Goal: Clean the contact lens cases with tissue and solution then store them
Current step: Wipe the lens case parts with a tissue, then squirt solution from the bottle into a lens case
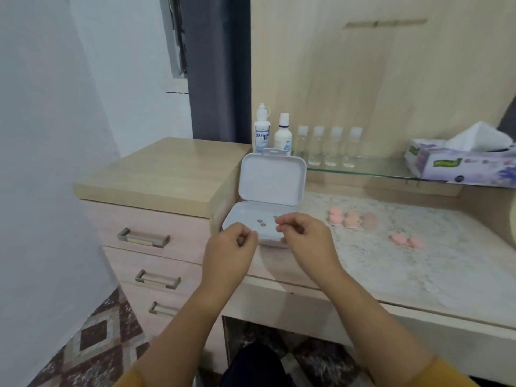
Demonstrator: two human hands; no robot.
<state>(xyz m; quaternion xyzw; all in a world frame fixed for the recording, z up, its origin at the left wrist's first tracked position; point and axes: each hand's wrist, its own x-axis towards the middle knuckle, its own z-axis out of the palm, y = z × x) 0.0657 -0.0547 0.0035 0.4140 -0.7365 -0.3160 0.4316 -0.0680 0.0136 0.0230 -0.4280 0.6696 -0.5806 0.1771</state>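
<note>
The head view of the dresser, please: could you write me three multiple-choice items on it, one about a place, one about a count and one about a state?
1. Where is the tissue box?
A. on the glass shelf at the right
B. in a drawer
C. on the floor

2. How many small clear bottles stand in a row on the shelf?
A. two
B. four
C. six

3. What state is the white box in?
A. lid shut
B. lid up
C. lying upside down

Answers: 1 A, the tissue box sits on the shelf's right end. 2 B, four capped clear bottles stand beside the two white bottles. 3 B, the lid stands upright behind the tray, in front of which the left hand and right hand are held with curled fingers.
</note>
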